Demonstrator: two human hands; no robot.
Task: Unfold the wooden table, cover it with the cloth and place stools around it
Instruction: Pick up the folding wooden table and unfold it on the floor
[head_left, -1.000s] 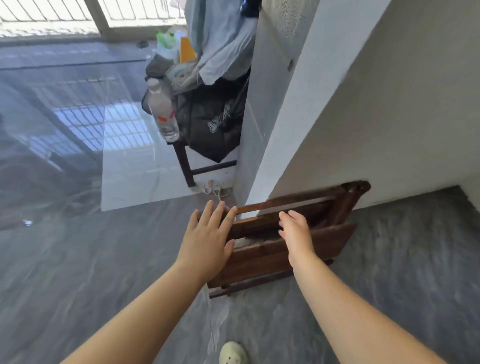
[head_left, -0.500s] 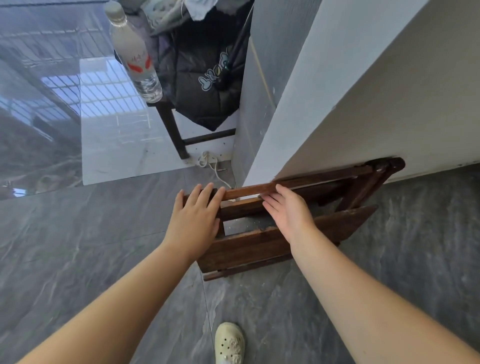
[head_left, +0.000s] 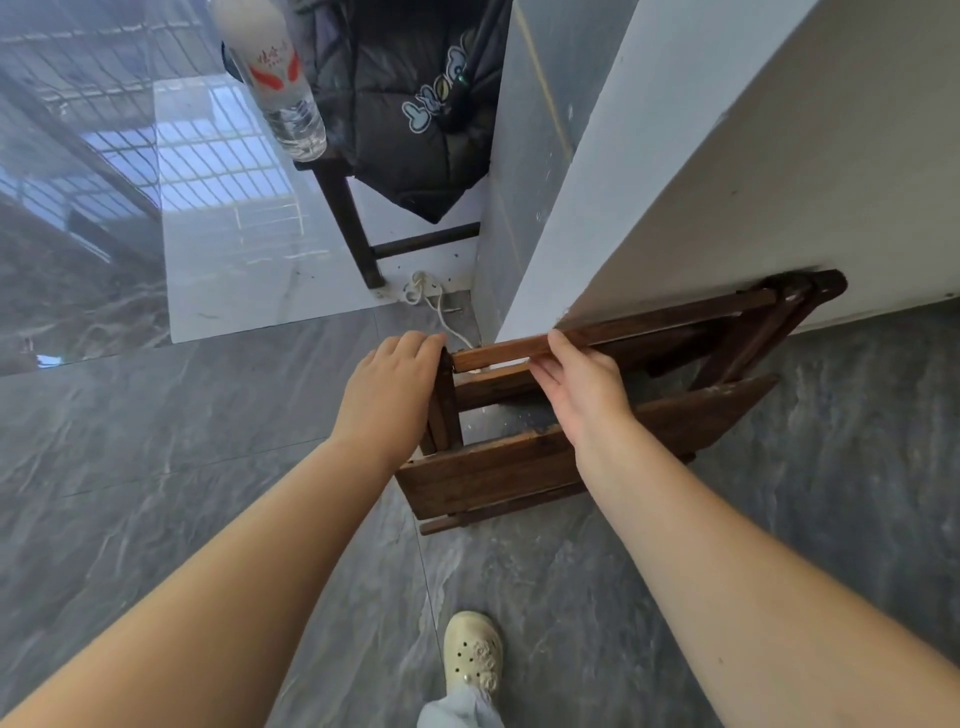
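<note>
A folded dark wooden table (head_left: 498, 467) leans on its edge against the foot of a white wall. My left hand (head_left: 387, 384) is curled over the top left corner of its frame. My right hand (head_left: 582, 387) grips the upper wooden rail a little to the right, fingers wrapped over the rail. The table's far right end (head_left: 810, 291) touches the wall. No cloth for the table and no stools for it are in sight.
A dark wooden chair (head_left: 353, 223) stands behind the wall corner, with a black jacket (head_left: 415, 119) draped over it and a plastic water bottle (head_left: 275, 78) on it. A white cord (head_left: 431, 301) lies on the floor by the corner. My shoe (head_left: 472, 654) stands on grey tiles.
Both hands have closed the gap to the folded table and taken hold of its top frame. The view has dropped lower and closer to the table.
</note>
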